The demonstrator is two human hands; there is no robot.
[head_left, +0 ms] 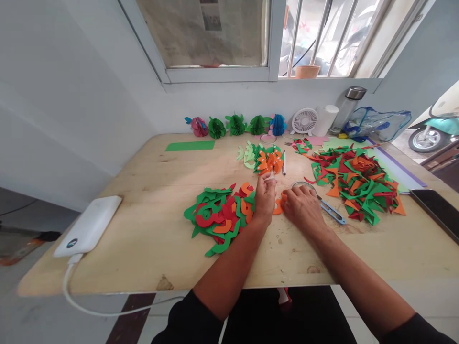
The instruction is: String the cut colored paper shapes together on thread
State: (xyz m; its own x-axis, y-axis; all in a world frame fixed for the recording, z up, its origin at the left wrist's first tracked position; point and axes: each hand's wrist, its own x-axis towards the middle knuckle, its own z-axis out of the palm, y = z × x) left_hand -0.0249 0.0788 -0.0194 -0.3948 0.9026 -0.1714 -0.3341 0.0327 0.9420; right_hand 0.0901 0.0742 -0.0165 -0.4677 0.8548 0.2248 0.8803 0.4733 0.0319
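Observation:
My left hand (265, 197) is closed, with a small whitish thing (271, 177) showing at its fingertips; its kind is too small to make out. Just to the right, my right hand (300, 204) rests low on the table, its curled fingers on a curved orange paper piece (278, 207). Left of my left wrist lies a heap of curved green, red and orange paper cut-outs (218, 215). A light blue utility knife (333, 211) lies beside my right hand, and a roll of tape (303, 184) is partly hidden behind its fingers.
Orange and green paper shapes (267, 160) and a white marker (284, 163) lie beyond my hands. A large pile of paper scraps (362, 179) covers the right side. Honeycomb paper figures (236, 125), a small fan (304, 121) and a bottle (347, 110) line the wall. A power bank (89, 224) sits left.

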